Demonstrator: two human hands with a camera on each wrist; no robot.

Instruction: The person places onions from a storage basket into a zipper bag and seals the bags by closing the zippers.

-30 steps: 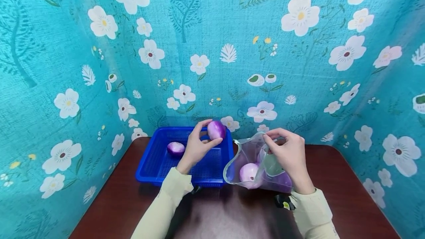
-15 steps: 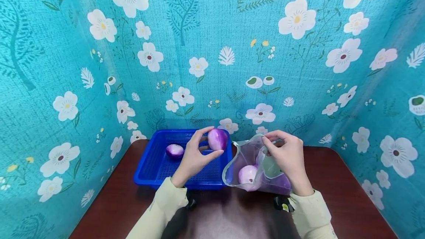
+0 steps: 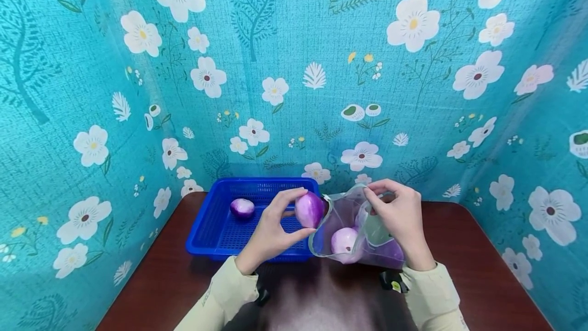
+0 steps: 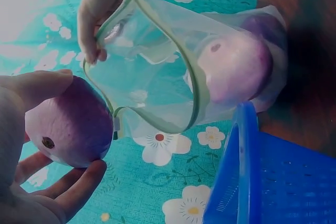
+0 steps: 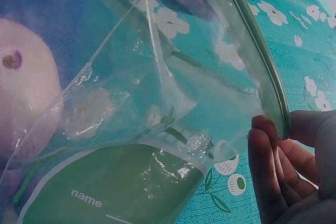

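My left hand (image 3: 274, 223) grips a purple onion (image 3: 309, 209) between thumb and fingers, level with the mouth of a clear zip bag (image 3: 333, 218). In the left wrist view that onion (image 4: 79, 121) is just beside the bag's green-edged opening (image 4: 195, 98). My right hand (image 3: 398, 213) pinches the bag's rim, holding the mouth apart; the right wrist view shows thumb and fingers (image 5: 265, 166) on the edge. Inside the bag lies a pale purple onion (image 3: 345, 244), with more purple behind it, partly hidden. A green label (image 5: 121, 187) reading "name" is on the bag.
A blue plastic basket (image 3: 195, 241) stands left of the bag on the dark brown table (image 3: 151, 280). One more onion (image 3: 242, 208) lies in it. Blue flowered cloth (image 3: 294, 91) hangs behind and at both sides.
My left hand has carried the onion from over the basket rightward and down to the bag's mouth. My right hand keeps its hold on the rim.
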